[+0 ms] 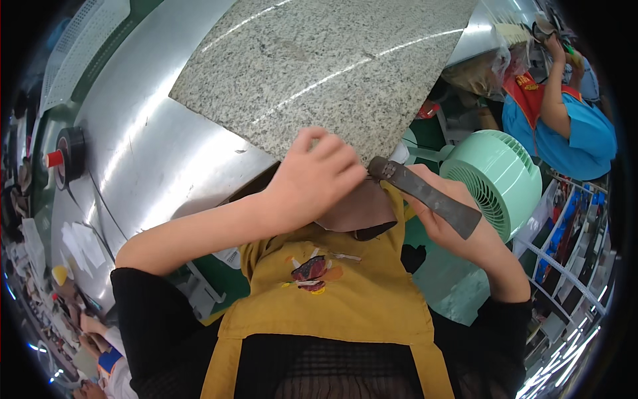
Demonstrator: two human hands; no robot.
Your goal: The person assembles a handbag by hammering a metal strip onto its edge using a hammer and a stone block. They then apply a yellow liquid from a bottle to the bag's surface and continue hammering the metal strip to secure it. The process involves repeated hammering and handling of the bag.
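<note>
My left hand point(318, 178) is closed, fingers curled over a brown leather-like piece point(359, 207) held against my lap at the edge of a stone slab point(312, 73). The piece curves and shows a dark hollow at its lower edge; its upper part is hidden under the hand. My right hand point(452, 213) grips a hammer with a dark metal head point(432, 196), narrow and blocky at one end and flared flat at the other. Its blocky end is close to my left fingertips, beside the leather-like piece. The handle is hidden by my right hand.
A metal tabletop point(133, 153) lies under the slab. At left is a black tape roll point(70, 158) with a red core. To the right stands a mint-green fan point(493, 179); beyond it a person in blue point(565, 143) works. Wire shelving point(565, 266) stands at far right.
</note>
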